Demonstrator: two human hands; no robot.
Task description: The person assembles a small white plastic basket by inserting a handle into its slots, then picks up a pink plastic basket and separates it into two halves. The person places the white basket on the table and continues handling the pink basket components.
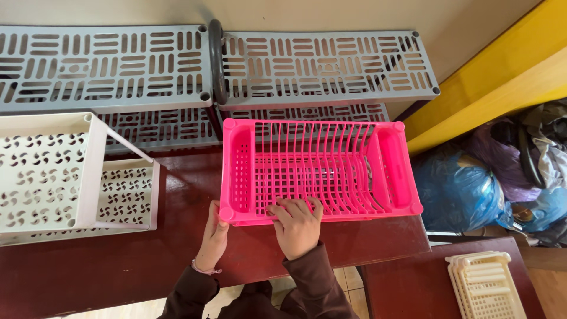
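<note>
Head view: your left hand (214, 231) grips the pink dish rack's (319, 171) near corner; your right hand (298, 224) lies flat over its near rim. The rack stretches rightward across the bench (118, 260).

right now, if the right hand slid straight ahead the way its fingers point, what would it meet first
The right hand already rests on the near edge of the pink dish rack. Straight ahead, its fingers would probably meet the rack's upright pink ribs first, though depth is hard to judge.
</note>
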